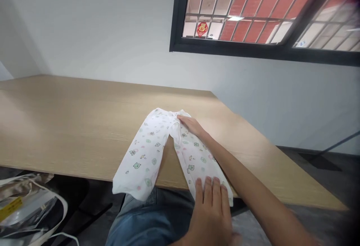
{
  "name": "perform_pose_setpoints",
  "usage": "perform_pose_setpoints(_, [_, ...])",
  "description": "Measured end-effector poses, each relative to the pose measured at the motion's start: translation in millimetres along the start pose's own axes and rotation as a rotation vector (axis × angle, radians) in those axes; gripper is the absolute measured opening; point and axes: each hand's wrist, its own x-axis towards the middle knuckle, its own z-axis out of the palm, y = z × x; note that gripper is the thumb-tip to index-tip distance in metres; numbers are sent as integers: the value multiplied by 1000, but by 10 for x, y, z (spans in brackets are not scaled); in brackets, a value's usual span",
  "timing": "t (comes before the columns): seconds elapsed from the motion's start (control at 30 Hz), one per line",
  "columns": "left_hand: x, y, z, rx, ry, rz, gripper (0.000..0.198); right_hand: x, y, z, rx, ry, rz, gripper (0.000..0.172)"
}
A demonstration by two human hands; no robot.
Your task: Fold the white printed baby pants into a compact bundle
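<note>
A pair of small white pants [152, 144] printed with green and pink animal figures lies spread on the wooden table. Its waistband is at the far side, and both leg ends reach the table's near edge, with the left one hanging over. My left hand [210, 210] rests flat on the lower part of the right leg, fingers stretched out. Farther up, my right hand [192, 125] lies on the pants near the waistband, its fingers extended over the cloth. My right forearm runs along the outer side of the right leg.
The light wooden table [78, 126] runs to a white wall with a barred window [239, 13]. A bag [25, 208] with clear plastic and a white strap is at the lower left. My lap in blue jeans [152, 216] is below the near edge.
</note>
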Motion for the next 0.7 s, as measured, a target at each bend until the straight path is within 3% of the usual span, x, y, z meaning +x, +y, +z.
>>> perform_pose_setpoints(0.07, [-23, -12, 53, 57, 128, -23, 32, 46, 41, 28, -10, 79, 22, 34])
perform_pose_setpoints(0.17, [26, -34, 136, 62, 256, -83, 25, 39, 83, 39, -38, 234, 91, 33])
perform_pose_setpoints(0.27, [46, -45, 157, -39, 229, -104, 26, -6, 90, -23, -35, 289, 178, 35])
perform_pose_setpoints(0.4, [63, -85, 92, -230, 46, -121, 24, -61, 49, -229, 35, 135, 269, 21])
perform_pose_setpoints(0.53, [178, -199, -86, -444, -195, -202, 19, -99, -22, -414, 101, 25, 322, 15])
perform_pose_setpoints(0.6, [216, -300, -245, -584, -138, -311, 18, -99, -88, -453, 151, 14, 303, 18])
perform_pose_setpoints(0.7, [148, -518, -585, -669, 49, -540, 16, -36, -267, -431, 275, 22, 219, 27])
